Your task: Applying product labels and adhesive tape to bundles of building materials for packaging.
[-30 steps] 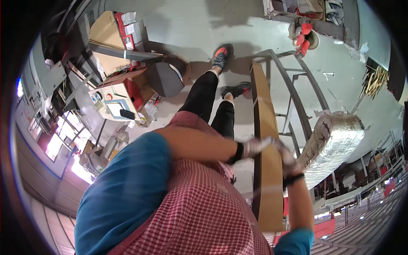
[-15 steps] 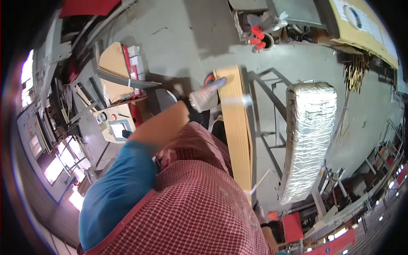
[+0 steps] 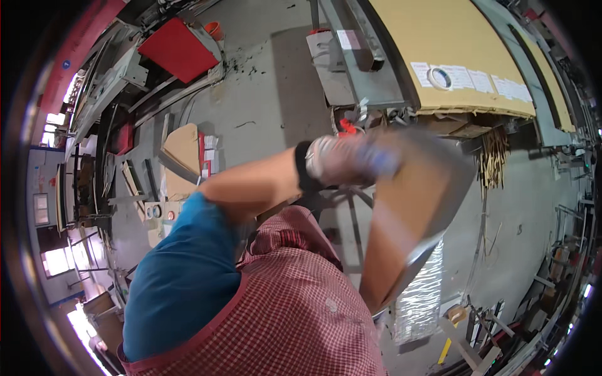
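My left hand (image 3: 354,160), in a pale glove with bluish fingertips, is at the far end of a long bundle of brown boards (image 3: 404,216). The hand is smeared by motion, but its fingers look closed over the bundle's edge. The bundle is lifted and tilted in front of my checked apron, its far end blurred. A pale, shiny band crosses it partway along. My right hand cannot be made out; the bundle's near end and my apron cover that area.
Beneath the bundle lies a long silver-wrapped package (image 3: 420,301). A yellow-topped table (image 3: 464,44) with a tape roll (image 3: 439,78) stands at the far right. Thin sticks (image 3: 493,160) hang beside it. A red bin (image 3: 179,50) stands far left, near an orange bucket (image 3: 214,30).
The bundle has risen, turned and swung rightward over the silver package, showing a broad brown face. My left arm has reached further right with it. The view has shifted too.
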Available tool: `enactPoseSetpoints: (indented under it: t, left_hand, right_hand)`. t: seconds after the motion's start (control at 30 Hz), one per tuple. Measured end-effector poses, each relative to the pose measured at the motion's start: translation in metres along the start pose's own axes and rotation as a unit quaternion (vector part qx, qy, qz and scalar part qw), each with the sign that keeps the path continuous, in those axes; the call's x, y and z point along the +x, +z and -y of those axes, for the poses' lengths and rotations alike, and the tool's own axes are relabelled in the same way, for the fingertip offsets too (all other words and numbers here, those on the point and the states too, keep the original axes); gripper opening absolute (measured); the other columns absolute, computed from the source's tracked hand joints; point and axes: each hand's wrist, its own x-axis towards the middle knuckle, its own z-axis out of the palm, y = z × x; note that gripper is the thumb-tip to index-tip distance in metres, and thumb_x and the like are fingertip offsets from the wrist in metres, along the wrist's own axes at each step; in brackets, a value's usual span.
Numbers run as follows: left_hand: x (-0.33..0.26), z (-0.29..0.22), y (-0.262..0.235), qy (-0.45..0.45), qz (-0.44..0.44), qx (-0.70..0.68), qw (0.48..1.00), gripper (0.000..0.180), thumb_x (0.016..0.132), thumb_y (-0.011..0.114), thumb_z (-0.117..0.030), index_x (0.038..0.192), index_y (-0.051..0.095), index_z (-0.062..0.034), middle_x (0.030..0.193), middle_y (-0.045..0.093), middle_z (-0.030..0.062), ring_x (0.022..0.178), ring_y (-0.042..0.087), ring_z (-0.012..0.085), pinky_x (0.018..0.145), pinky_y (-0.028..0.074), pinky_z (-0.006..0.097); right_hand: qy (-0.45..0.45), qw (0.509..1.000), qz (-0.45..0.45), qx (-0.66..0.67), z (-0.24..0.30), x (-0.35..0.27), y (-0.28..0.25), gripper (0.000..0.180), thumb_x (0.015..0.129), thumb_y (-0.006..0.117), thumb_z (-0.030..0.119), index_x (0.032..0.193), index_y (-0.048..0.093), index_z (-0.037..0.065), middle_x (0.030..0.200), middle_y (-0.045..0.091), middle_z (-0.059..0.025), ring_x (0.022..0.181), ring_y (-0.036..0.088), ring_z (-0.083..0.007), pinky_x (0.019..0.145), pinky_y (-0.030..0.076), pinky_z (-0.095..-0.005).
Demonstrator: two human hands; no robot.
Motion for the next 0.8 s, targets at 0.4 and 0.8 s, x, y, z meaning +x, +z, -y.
enactPoseSetpoints:
  t: [0.4,0.8]
  left_hand:
    - [0.146,-0.002,-0.118,0.127,-0.046,-0.241,0.961,0.099,0.084,0.038,-0.085,0.147,0.043,-0.0087,0.143,0.052,0.0129,0.129,0.053,0.0212,0.108,0.045,0.038]
    - [0.134,0.017,-0.392,-0.349,-0.579,0.498,0.543,0.056,0.089,0.057,-0.005,0.143,0.043,-0.0059,0.125,0.062,0.0239,0.115,0.064,0.0344,0.095,0.053,0.044]
  right_hand:
    - [-0.128,0.888,0.303,0.322,0.346,0.086,-0.099,0.106,0.072,0.075,0.068,0.141,0.045,-0.007,0.132,0.061,-0.0146,0.116,0.062,-0.0259,0.097,0.051,-0.0403]
    - [-0.118,0.935,0.190,0.277,0.425,0.132,-0.146,0.085,0.067,0.088,0.049,0.125,0.058,-0.004,0.110,0.070,-0.0091,0.099,0.067,-0.0207,0.085,0.053,-0.0339]
